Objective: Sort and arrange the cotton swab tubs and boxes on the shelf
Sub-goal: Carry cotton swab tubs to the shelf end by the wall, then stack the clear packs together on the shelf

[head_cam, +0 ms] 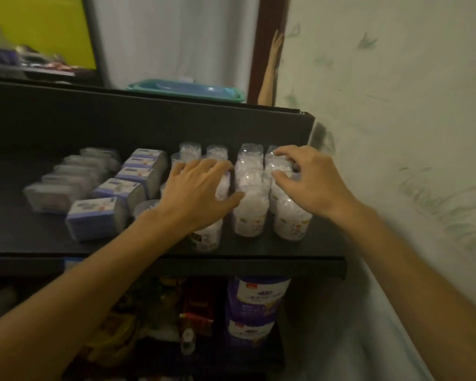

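Meanwhile, a person's left hand (201,188) is lying spread, fingers straight, over clear round plastic tubs of white cotton swabs (249,213) clustered on a black shelf (39,237). Just beside it, the right hand (311,182) is reaching with curled fingertips touching the rightmost tub tops. Purple-and-white rectangular swab boxes (96,218) are lining up just beyond the left hand's outer edge.

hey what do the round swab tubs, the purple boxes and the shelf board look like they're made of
Round tubs: probably clear glossy plastic, since the white swabs show through. Purple boxes: likely printed card under shiny film, though blur leaves this open. Shelf board: matte black, maybe laminated wood or metal; cannot tell which.
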Tool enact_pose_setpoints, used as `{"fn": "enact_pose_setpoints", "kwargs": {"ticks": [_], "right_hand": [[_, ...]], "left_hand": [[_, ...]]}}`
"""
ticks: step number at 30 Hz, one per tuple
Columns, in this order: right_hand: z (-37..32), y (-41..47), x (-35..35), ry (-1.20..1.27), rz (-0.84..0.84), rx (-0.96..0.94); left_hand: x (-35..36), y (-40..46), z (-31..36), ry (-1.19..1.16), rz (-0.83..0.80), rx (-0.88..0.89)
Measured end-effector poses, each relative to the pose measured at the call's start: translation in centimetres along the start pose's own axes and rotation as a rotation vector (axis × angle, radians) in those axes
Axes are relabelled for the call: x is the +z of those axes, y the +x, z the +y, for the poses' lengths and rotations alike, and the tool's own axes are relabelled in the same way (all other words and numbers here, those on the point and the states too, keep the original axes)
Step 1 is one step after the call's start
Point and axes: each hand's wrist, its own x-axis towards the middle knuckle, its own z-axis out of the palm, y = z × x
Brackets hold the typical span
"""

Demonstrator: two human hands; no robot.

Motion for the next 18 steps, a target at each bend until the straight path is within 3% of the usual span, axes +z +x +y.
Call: {"fn": "enact_pose_setpoints", "kwargs": {"ticks": [8, 18], "right_hand": [[-9.2, 2.9, 4.7, 0.023, -0.074, -0.158], [-23.2, 6.6, 11.8, 0.028, -0.125, -0.195]], "left_hand": [[-4.1, -5.0, -10.3, 0.032, 0.017, -0.161], [-9.7, -11.5, -25.5, 0.061, -0.012, -0.244]]}}
